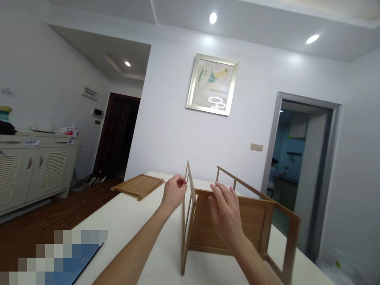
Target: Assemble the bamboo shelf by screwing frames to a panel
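Observation:
A wooden frame assembly stands on the white table (pixel 154 233). Its left side frame (pixel 190 221) is upright and seen nearly edge-on. A brown wooden panel (pixel 249 213) spans from it to the right side frame (pixel 292 237), which leans outward. My left hand (pixel 174 192) is closed in a pinch at the outer side of the left frame, near its upper part; anything between the fingertips is too small to name. My right hand (pixel 227 208) is raised in front of the panel with its fingers apart and nothing in it.
Another wooden panel (pixel 141 185) lies flat at the table's far left corner. A white cabinet (pixel 38 170) stands along the left wall. Beyond the table is a wall with a framed picture (pixel 212 83). A person (pixel 272 174) is in the room through the right doorway.

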The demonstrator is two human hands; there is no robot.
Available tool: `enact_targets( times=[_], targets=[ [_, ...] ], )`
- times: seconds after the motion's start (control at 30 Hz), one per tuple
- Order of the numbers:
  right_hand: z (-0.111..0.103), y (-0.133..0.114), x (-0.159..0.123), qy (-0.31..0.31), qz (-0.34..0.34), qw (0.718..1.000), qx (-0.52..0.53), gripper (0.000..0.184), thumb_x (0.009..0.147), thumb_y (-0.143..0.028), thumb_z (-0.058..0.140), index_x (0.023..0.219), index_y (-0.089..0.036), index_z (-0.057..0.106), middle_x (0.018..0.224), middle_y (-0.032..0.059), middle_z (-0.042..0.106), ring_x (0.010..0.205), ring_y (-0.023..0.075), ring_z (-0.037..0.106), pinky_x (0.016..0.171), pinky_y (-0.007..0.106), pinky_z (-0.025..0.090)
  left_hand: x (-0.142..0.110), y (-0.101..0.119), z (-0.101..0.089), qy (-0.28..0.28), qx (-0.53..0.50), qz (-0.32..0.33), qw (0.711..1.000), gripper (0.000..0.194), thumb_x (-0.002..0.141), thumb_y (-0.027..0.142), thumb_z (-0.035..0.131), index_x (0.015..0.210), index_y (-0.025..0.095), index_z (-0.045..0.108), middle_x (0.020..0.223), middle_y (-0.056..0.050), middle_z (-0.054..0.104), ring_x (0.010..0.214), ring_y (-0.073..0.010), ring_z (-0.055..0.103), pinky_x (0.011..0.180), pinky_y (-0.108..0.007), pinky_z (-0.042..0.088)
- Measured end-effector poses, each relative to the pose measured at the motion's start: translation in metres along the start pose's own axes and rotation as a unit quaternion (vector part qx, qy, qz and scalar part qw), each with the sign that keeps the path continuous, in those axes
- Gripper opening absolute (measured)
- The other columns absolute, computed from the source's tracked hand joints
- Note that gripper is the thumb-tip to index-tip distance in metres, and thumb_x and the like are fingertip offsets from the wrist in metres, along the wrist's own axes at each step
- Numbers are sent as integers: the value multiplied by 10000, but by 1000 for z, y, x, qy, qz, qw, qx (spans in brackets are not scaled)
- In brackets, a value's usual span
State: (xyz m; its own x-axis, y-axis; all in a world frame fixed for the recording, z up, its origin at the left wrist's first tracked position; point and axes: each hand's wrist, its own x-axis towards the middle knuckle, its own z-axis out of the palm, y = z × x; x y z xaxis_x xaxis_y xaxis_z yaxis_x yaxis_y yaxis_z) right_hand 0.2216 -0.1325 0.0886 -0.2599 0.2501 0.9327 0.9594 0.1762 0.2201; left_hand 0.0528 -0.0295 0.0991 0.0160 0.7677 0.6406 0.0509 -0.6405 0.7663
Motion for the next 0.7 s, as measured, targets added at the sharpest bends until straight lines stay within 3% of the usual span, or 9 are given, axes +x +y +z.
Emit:
enact_targets(
  times=[0.17, 0.23, 0.33, 0.5, 0.6, 0.7],
  targets=[
    [-68, 40, -19, 113, 63, 990, -64, 386, 859, -248, 544, 1244, -220, 517, 1194, 123, 565, 1155, 268, 504, 984, 470, 393, -11, 28, -5, 33, -55, 7, 998, 133, 744, 311, 572, 765, 180, 565, 678, 11, 598, 593, -133, 581, 596, -255, 471],
    [-91, 59, -34, 155, 133, 975, -87, 448, 847, -302, 559, 1272, -183, 489, 1220, 157, 534, 1169, 296, 481, 986, 497, 378, -21, 43, -5, 29, -44, 25, 998, 185, 780, 361, 560, 804, 179, 585, 711, -5, 620, 628, -144, 595, 627, -265, 482],
    [-110, 88, -66, 155, 249, 951, -96, 560, 828, -422, 547, 1289, -119, 454, 1223, 192, 523, 1198, 333, 447, 1007, 542, 332, -37, 59, -2, 18, 22, 58, 998, 210, 813, 387, 533, 810, 192, 610, 783, -28, 647, 728, -172, 602, 655, -275, 470],
    [-103, 122, -124, -34, 476, 879, 6, 684, 755, -541, 509, 1244, -64, 481, 1238, 220, 545, 1145, 350, 510, 945, 470, 413, -48, 56, 5, -39, 100, 64, 992, 201, 824, 377, 496, 757, 207, 578, 851, -39, 612, 802, -199, 563, 642, -289, 433],
    [-98, 130, -152, -162, 548, 816, 87, 615, 713, -523, 540, 1170, -113, 548, 1193, 177, 610, 1073, 327, 578, 895, 415, 453, -46, 45, 7, -48, 140, 52, 988, 234, 829, 382, 477, 672, 210, 500, 743, -19, 550, 731, -188, 514, 633, -300, 415],
    [-96, 134, -167, -208, 587, 771, 132, 540, 718, -469, 525, 1127, -121, 581, 1170, 159, 640, 1051, 304, 606, 885, 387, 459, -44, 37, 7, -48, 121, 8, 992, 282, 840, 405, 457, 639, 213, 412, 680, 10, 474, 673, -165, 475, 618, -301, 440]
  ],
)
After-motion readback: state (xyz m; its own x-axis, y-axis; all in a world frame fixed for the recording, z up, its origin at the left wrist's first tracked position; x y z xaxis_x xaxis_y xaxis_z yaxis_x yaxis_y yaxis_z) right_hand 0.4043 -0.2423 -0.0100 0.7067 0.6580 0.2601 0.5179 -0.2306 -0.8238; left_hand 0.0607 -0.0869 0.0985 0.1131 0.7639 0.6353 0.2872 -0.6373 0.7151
